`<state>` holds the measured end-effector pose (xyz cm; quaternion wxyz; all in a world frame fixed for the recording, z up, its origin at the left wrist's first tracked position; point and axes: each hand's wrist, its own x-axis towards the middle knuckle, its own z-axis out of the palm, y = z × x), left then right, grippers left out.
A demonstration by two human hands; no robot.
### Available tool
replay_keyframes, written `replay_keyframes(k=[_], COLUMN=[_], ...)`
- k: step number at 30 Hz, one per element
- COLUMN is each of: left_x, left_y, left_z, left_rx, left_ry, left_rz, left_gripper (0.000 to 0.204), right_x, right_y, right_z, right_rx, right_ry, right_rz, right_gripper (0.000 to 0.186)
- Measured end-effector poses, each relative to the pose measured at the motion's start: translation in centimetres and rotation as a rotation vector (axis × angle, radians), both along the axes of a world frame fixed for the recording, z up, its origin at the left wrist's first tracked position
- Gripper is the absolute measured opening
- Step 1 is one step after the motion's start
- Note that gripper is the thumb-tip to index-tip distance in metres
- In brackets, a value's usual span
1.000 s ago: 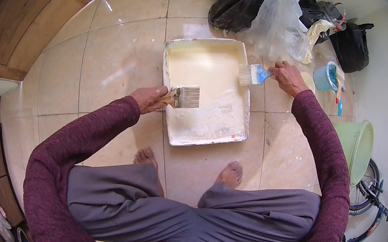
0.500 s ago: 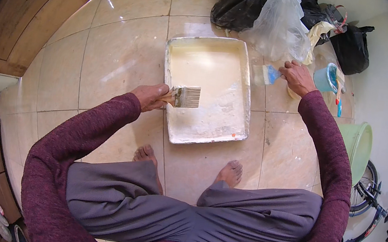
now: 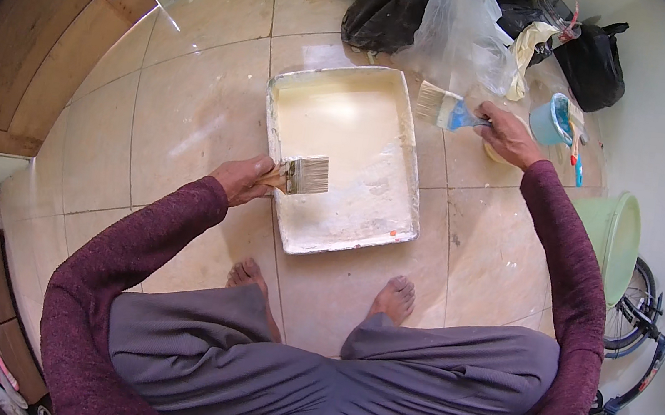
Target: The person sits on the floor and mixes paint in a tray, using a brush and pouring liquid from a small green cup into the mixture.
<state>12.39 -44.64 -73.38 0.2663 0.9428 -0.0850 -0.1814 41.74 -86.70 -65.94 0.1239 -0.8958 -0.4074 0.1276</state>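
My left hand (image 3: 243,179) is closed round the wooden handle of a wide paintbrush (image 3: 307,176). That brush reaches over the left side of a white paint tray (image 3: 344,247), its bristles pointing right. Cream paint (image 3: 344,117) covers the far part of the tray, and the near part is smeared with it. To the right of the tray, my right hand (image 3: 510,136) grips a second paintbrush (image 3: 450,110) by its blue handle, pale bristles pointing left toward the tray rim. Below the right hand, a yellowish round thing (image 3: 495,152) is partly hidden.
A light blue cup (image 3: 552,119) stands at the right, with another brush (image 3: 578,143) beside it. Black bags (image 3: 387,13) and a clear plastic bag (image 3: 460,35) lie beyond the tray. A green bucket (image 3: 617,245) and a bicycle (image 3: 639,332) are at the right wall. A wooden door (image 3: 45,27) is far left.
The brush in my right hand has risen and swung leftward, and its bristles show more clearly now. My left hand keeps its brush over the tray. The whole view has shifted slightly.
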Motion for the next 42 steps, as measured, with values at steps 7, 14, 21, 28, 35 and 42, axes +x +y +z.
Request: replay_keyframes(k=[7,14,21,28,35,42], left_x=[0.0,0.2,-0.1,0.0,0.2,0.1], left_y=[-0.4,0.0,0.4,0.6,0.8,0.8], left_z=[0.9,1.0,0.5,0.5,0.6,0.1], left_rx=[-0.049,0.007,0.008,0.032,-0.035,-0.060], left_ry=[0.094,0.129,0.057,0.124,0.093,0.147], left_rz=[0.027,-0.013,-0.056,-0.050,-0.073,0.007], left_gripper=[0.030,0.029,0.035,0.035,0.032,0.032], right_x=[-2.7,-2.2,-2.0,-0.9,0.3,-0.3], right_y=[3.6,3.7,4.3,3.2,0.1,5.1], right_z=[-1.2,-4.0,-2.8,-1.7,-0.4,-1.5], right_rx=[-0.059,-0.209,-0.287,-0.322,-0.132,0.046], right_ry=[-0.286,-0.466,-0.431,-0.358,-0.208,0.618], right_rz=[0.313,0.365,0.369,0.286,0.173,-0.074], right_gripper=[0.039,0.046,0.047,0.041,0.033,0.037])
